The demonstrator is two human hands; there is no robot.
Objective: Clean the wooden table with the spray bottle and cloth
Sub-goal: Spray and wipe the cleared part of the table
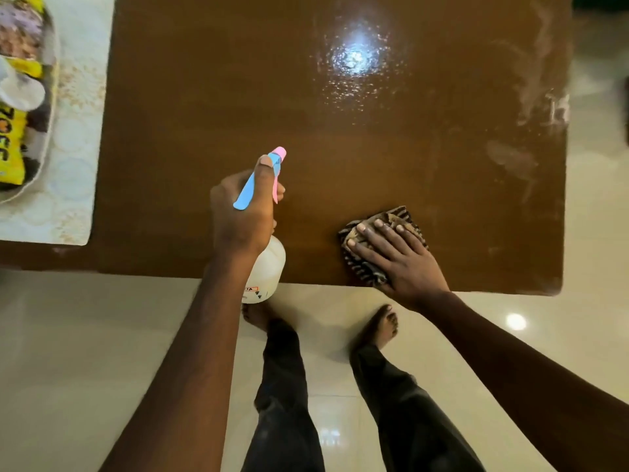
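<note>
white plastic spray bottle [269, 267] gripped by left hand [243, 212] | striped folded cloth [371, 264] pressed flat under right hand [398, 257] | glossy wooden table [211, 97] wet beyond nozzle

One wide-angle head cam, aimed steeply down & fwd over wooden table [340, 158] near edge, floor [102, 335] incl.

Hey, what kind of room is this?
Likely a home dining or living room: a polished wooden table, glossy floor tiles, and a tray of packets on a placemat.
</note>
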